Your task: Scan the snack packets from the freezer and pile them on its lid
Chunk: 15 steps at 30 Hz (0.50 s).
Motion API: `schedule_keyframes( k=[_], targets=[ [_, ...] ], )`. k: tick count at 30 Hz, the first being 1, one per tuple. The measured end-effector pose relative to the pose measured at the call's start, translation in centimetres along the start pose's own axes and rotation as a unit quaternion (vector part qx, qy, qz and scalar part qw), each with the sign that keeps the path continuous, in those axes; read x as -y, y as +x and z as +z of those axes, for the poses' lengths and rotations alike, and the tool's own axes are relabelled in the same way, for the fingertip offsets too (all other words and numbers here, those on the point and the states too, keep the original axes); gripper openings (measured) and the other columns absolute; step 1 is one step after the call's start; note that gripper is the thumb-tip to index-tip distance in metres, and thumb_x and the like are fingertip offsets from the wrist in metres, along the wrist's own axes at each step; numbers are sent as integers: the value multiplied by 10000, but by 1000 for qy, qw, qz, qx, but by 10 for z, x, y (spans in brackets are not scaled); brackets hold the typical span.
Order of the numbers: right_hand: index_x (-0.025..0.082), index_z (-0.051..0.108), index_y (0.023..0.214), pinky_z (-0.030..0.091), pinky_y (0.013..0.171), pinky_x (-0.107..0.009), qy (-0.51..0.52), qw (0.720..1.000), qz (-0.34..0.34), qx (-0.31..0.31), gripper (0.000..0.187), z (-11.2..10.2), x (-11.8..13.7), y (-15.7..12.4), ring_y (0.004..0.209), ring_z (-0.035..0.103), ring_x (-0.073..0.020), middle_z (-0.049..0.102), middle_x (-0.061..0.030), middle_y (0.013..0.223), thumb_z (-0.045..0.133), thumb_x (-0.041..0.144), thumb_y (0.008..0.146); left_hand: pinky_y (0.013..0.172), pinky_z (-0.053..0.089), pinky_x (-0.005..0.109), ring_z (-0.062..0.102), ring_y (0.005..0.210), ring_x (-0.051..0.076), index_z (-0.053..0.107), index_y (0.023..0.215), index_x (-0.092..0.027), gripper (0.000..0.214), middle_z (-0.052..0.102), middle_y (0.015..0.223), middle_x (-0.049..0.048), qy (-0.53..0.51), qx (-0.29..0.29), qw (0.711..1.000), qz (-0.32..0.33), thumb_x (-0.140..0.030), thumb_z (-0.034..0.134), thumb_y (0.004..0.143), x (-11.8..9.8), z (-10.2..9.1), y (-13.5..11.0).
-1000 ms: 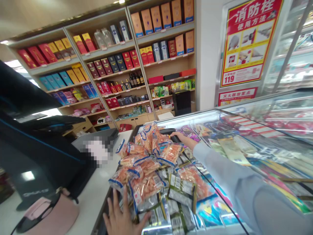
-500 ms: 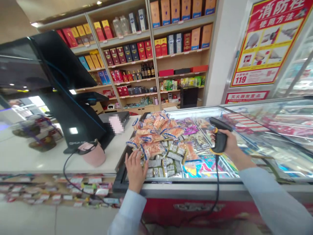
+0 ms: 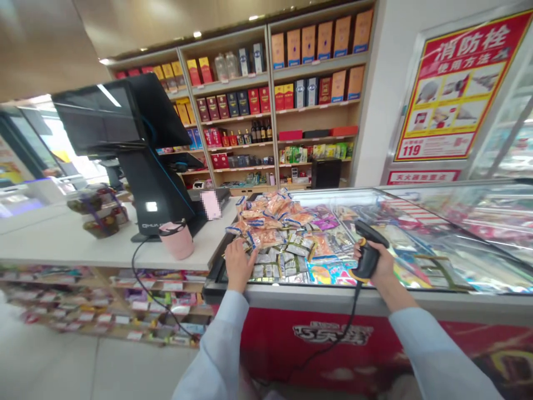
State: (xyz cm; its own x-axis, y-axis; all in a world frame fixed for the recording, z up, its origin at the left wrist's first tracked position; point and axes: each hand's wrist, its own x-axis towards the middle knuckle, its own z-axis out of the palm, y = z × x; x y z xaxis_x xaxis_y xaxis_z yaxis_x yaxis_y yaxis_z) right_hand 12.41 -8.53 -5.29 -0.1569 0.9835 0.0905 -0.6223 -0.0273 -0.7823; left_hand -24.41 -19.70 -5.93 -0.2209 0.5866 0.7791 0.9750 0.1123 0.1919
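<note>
My right hand is wrapped round the grip of a black and yellow barcode scanner, held upright above the right part of the packets. Its cable hangs down in front of the freezer. My left hand lies with fingers forward and thumb apart at the near left corner of the pile, beside the orange-filled clear packets. Whether its fingertips press on a packet I cannot make out. Silver-green packets lie right of that hand, and purple packets sit farther back on the chest freezer.
On the white counter at left stand a pink cup, a black checkout terminal and jars. Behind are shelves of boxed bottles. A red poster hangs on the right wall.
The view has shifted, showing more of the freezer front and floor. My right hand and the scanner sit slightly more to the left; my left hand stays by the same packets.
</note>
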Motion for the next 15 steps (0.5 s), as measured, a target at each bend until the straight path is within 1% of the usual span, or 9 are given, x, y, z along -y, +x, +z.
schedule_keyframes(
  k=[2,4,5,7,10,11,12,13,15],
  targets=[
    [212,553,700,437,426,-254,-4,1000,-5,10,154,1,0,0,481,466,-125,527,-9,616,627,325,627,888,364,416,536,955,272,624,888,-149,443,655,924,133,31,45,998,-37,-521,385,908,-8,-3,0],
    [208,563,696,434,419,-252,0,1000,0,21,141,3,0,0,479,466,-125,536,-14,619,619,321,632,873,345,418,548,924,277,628,744,-158,509,673,847,131,55,85,992,-78,-545,342,912,-20,-3,4],
    [206,568,692,432,417,-250,4,1000,4,25,134,4,0,0,477,464,-123,540,-17,621,617,315,632,866,341,418,557,927,287,636,719,-151,543,681,838,145,62,100,988,-99,-557,330,910,-27,-2,7],
    [201,579,688,427,410,-245,13,999,10,33,120,6,0,0,473,458,-118,546,-20,625,620,298,630,836,349,405,585,920,302,664,747,-124,579,690,841,179,59,130,979,-143,-564,323,907,-39,1,16],
    [199,586,692,407,390,-243,11,998,6,54,119,7,1,1,455,438,-114,535,-21,616,625,292,629,744,373,343,624,836,263,672,807,-123,504,693,827,170,12,174,966,-193,-484,341,924,-49,-4,33],
    [201,584,696,400,385,-245,5,998,2,64,123,8,2,1,450,431,-116,527,-20,608,622,298,631,713,374,321,625,799,241,663,801,-136,458,690,812,147,-4,171,965,-200,-450,354,926,-50,-10,40],
    [203,581,701,393,381,-248,-3,997,1,73,127,10,5,3,443,425,-117,517,-19,596,617,306,636,691,374,304,617,767,221,651,784,-150,415,680,785,120,-18,154,967,-201,-423,372,924,-52,-19,47],
    [205,577,707,386,377,-251,-14,996,2,83,132,13,9,5,437,419,-119,505,-17,583,609,316,644,682,377,292,605,746,205,636,762,-161,382,663,758,93,-30,120,973,-193,-410,393,919,-53,-29,54],
    [209,568,723,372,371,-256,-40,994,1,100,137,24,21,12,425,409,-120,499,-14,580,590,328,659,694,398,282,575,729,181,614,733,-169,357,617,725,57,-72,19,985,-156,-424,431,903,-56,-49,73]
  ],
)
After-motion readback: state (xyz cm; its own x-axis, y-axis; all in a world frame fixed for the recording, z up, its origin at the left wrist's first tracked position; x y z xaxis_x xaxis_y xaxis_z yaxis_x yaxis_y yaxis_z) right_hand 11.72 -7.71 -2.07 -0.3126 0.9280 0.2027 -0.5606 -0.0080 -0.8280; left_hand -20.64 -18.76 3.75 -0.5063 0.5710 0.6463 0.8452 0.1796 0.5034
